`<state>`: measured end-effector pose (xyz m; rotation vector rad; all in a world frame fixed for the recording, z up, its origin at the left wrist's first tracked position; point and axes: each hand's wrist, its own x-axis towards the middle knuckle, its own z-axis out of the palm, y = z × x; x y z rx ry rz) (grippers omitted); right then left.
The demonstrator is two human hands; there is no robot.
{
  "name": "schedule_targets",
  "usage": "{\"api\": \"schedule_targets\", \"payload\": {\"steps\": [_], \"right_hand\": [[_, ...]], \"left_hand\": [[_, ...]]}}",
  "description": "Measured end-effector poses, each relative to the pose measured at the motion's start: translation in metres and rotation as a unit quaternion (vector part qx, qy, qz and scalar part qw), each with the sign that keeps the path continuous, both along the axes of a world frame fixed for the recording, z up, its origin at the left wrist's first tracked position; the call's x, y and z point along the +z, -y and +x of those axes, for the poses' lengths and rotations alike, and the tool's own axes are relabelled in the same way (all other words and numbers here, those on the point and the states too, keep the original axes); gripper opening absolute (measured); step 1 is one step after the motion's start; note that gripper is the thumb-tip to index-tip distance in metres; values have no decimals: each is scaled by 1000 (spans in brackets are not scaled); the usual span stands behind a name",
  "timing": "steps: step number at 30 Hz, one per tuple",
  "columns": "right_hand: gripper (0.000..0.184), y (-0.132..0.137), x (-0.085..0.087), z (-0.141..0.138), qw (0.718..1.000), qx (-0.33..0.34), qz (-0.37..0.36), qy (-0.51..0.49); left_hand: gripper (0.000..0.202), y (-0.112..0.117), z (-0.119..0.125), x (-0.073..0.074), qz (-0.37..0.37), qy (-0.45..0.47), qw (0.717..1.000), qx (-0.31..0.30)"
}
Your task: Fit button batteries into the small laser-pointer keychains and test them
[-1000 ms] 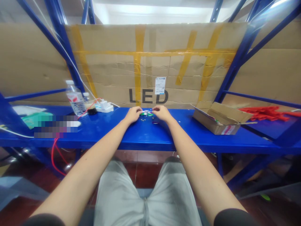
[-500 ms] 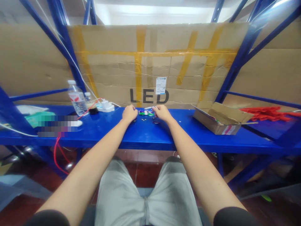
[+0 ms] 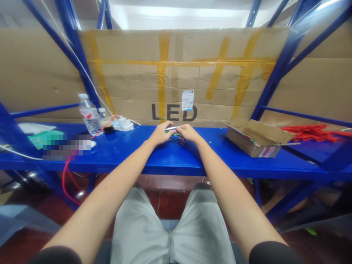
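Both my arms reach out over the blue shelf-table (image 3: pixel 170 157). My left hand (image 3: pixel 160 134) and my right hand (image 3: pixel 188 132) meet at the middle of the table. Their fingers are pinched together on a small silvery stick-like part (image 3: pixel 171 128) held between them. Under it lie small green and coloured parts (image 3: pixel 176 136), mostly hidden by the hands. A small dark ring-like piece (image 3: pixel 181 143) lies on the table just below my right hand.
An open cardboard box (image 3: pixel 255 141) stands at the right, red strips (image 3: pixel 310 132) beyond it. At the left are a water bottle (image 3: pixel 87 115), a dark jar (image 3: pixel 107 128), a white power adapter (image 3: pixel 123 124) with a red cable, and green paper. A taped "LED" cardboard sheet (image 3: pixel 176 73) backs the table.
My left hand moved right from beside the small parts and joined the right hand. The silvery part is now lifted and held between both hands.
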<state>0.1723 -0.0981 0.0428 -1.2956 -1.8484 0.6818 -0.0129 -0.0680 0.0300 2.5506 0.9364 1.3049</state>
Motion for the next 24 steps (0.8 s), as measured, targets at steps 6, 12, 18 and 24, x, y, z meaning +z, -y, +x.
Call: {"api": "schedule_targets", "payload": {"steps": [6, 12, 18, 24], "right_hand": [[28, 0, -2, 1, 998, 55, -25, 32], [26, -7, -5, 2, 985, 34, 90, 144], [28, -12, -9, 2, 969, 5, 184, 162], [30, -11, -7, 1, 973, -3, 190, 131]], "left_hand": [[22, -6, -3, 0, -10, -38, 999, 7], [28, -10, -2, -3, 2, -63, 998, 6], [38, -13, -2, -5, -73, -40, 996, 25], [38, -16, -1, -8, -112, -17, 993, -25]]}}
